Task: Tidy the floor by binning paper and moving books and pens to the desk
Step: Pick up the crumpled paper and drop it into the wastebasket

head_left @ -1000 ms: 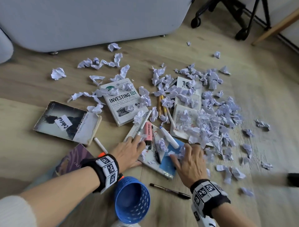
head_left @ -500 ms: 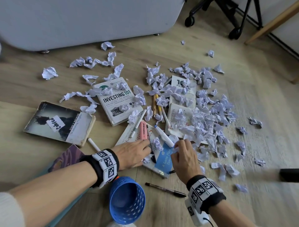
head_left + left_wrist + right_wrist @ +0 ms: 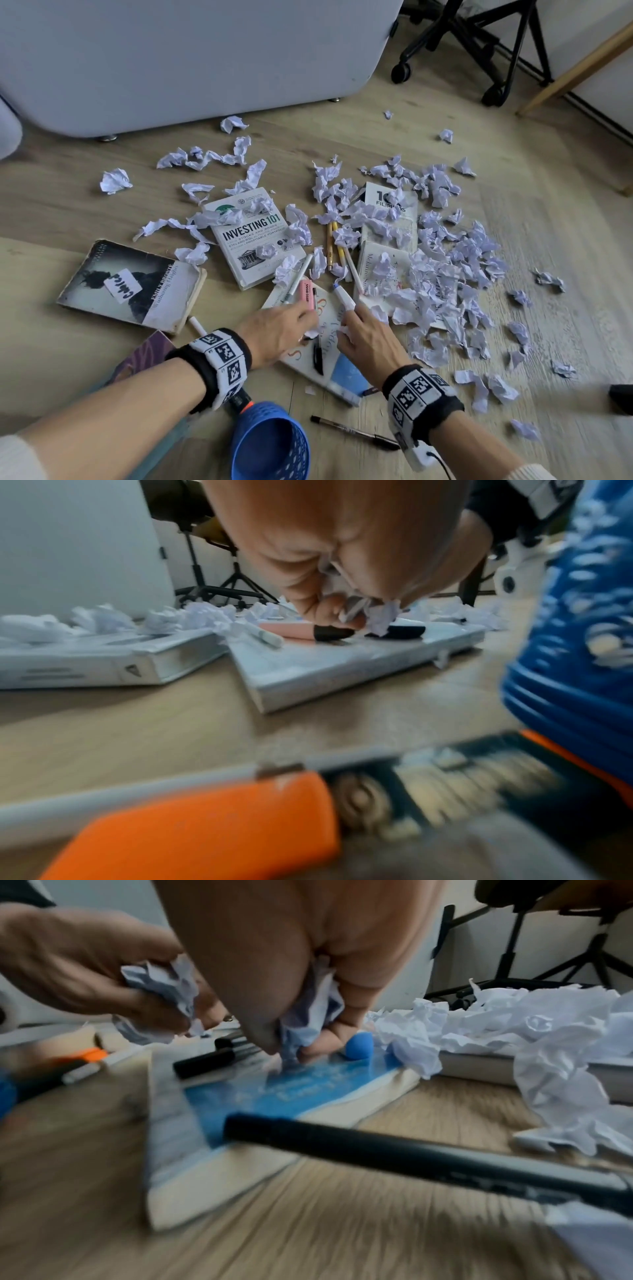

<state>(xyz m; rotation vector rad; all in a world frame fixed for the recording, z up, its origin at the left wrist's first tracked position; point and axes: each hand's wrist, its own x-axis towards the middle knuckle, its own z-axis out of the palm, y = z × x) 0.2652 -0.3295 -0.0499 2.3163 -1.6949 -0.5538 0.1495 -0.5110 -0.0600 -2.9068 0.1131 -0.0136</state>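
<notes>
- Nearest the person, a blue mesh bin (image 3: pixel 270 442) lies tipped on the wooden floor (image 3: pixel 565 274), with a black pen (image 3: pixel 356 432) just to its right.
- Beyond it, both hands are over a white and blue book (image 3: pixel 329 346). The left hand (image 3: pixel 277 330) is curled around crumpled paper (image 3: pixel 161 988), beside a pink highlighter (image 3: pixel 306 294) marked "BOSS". The right hand (image 3: pixel 368 337) is also closed on a wad of paper (image 3: pixel 311 1015), near a white marker (image 3: pixel 344 297).
- A second ago both hands lay flatter on the book; they have since gathered scraps and drawn closer together.
- Farther out lie books reading "INVESTING 101" (image 3: pixel 253 236), "EMILY BRONTË Wuthering Heights" (image 3: pixel 133 284) and "FILIPINOS" (image 3: pixel 390 202).
- Paper scraps (image 3: pixel 445 267) cover the floor to the right.
</notes>
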